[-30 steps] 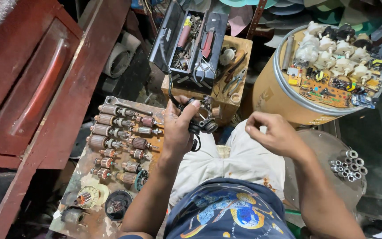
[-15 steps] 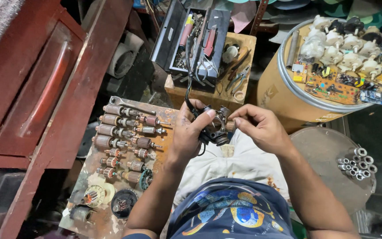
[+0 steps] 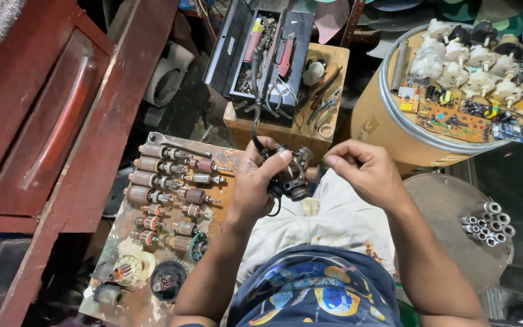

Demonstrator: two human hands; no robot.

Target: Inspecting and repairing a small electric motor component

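My left hand (image 3: 255, 181) grips a small dark motor part (image 3: 292, 175) above my lap, with a black cable (image 3: 254, 91) rising from it. My right hand (image 3: 361, 169) hovers just right of the part, thumb and fingers pinched at its end. To the left, a rusty board (image 3: 152, 297) carries rows of motor armatures (image 3: 164, 181) and a metal wrench (image 3: 177, 145).
A wooden box (image 3: 328, 130) with pliers sits ahead, an open black toolbox (image 3: 261, 54) on it. A cardboard drum (image 3: 373, 115) at right holds circuit boards and white parts. A round stool (image 3: 449, 236) bears several bearings (image 3: 488, 221). Red wooden furniture (image 3: 43, 121) is at left.
My right hand has come in from the right to the motor part. My left hand has lifted the part slightly toward the centre.
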